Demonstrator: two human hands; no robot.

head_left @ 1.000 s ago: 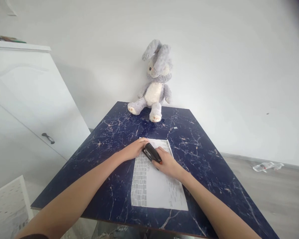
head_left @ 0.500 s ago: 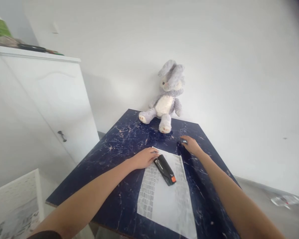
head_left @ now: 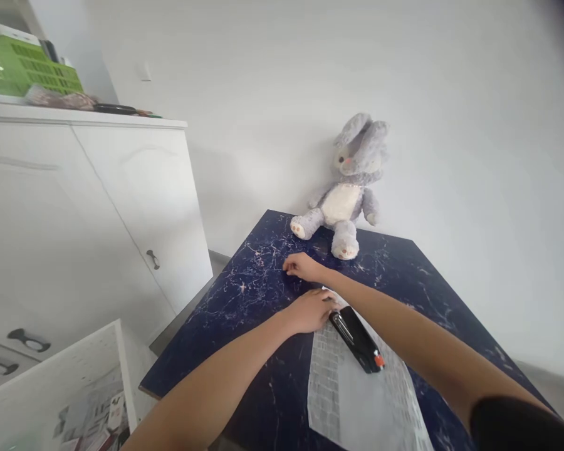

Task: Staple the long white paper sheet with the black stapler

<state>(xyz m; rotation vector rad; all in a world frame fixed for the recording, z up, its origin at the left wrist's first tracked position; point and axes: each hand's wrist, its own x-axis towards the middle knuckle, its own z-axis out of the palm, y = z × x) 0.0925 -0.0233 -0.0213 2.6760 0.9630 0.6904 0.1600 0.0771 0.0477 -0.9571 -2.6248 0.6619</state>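
Note:
A white sheet (head_left: 357,401) with grey block patterns along its sides lies on the dark blue marbled table (head_left: 258,294). On it rests a black stapler-like tool (head_left: 357,341) with an orange end. My left hand (head_left: 313,310) lies over the sheet's far left corner, fingers stretched out beside the tool's far end. Crossing above and beyond it, my right hand (head_left: 301,266) is low over the table to the left of the sheet. Its fingers are curled together, and whatever may be between them is hidden.
A grey plush rabbit (head_left: 345,194) sits at the table's back edge against the wall. A white cabinet (head_left: 145,188) with a green crate (head_left: 37,66) on top stands to the left. Below it, a white open box (head_left: 117,376) holds assorted items.
My right hand has moved left across the table, from right of the sheet to beyond my left hand. My left hand stays by the sheet's corner. The view has turned left.

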